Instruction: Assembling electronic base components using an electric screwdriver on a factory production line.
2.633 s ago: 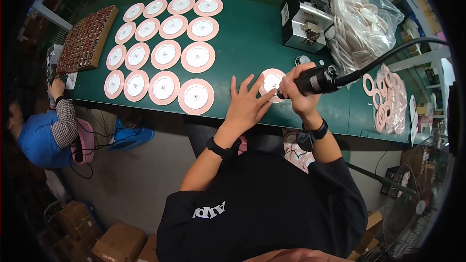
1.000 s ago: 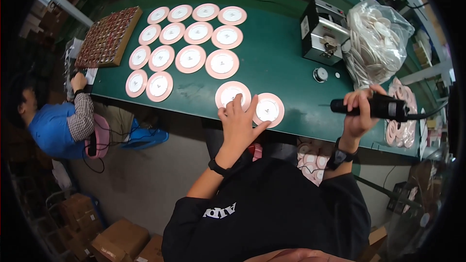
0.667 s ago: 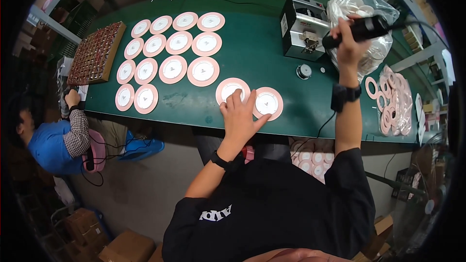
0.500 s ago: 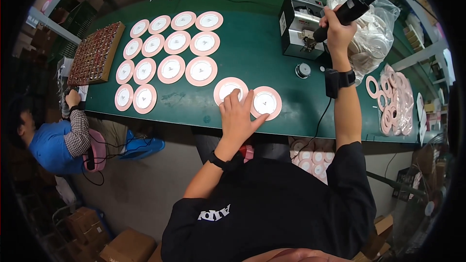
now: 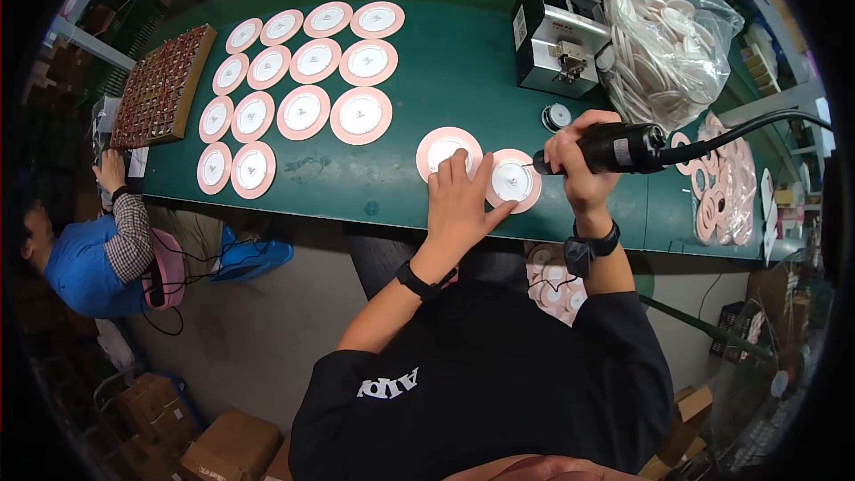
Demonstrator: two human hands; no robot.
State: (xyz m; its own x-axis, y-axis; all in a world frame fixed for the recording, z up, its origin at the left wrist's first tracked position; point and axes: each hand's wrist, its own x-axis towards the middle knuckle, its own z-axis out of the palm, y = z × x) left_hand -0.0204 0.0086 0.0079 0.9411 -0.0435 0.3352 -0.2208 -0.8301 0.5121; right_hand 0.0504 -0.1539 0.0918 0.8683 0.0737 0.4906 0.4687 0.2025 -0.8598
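Observation:
My right hand [image 5: 577, 165] is wrapped round a black electric screwdriver [image 5: 619, 147] held on its side, its thin bit pointing left over a pink-rimmed white disc [image 5: 514, 185]. Whether the bit touches the disc I cannot tell. My left hand [image 5: 461, 200] lies with fingers spread across the near edges of that disc and a second pink-rimmed disc [image 5: 443, 147] beside it; its fingers cover part of both. Several similar discs [image 5: 361, 116] lie flat in rows to the left on the green table [image 5: 427, 62].
At the back right stand a silver-and-black screw feeder [image 5: 539, 49] and a clear bag of white discs [image 5: 668, 53]. A small round metal part [image 5: 557, 116] sits by the feeder, and pink rings [image 5: 730, 183] lie farther right. At the left, another person works beside a partitioned tray [image 5: 165, 85].
My right hand has brought the screwdriver down from beside the feeder to the right-hand disc. The view has shifted slightly; my left hand still rests on the two near discs.

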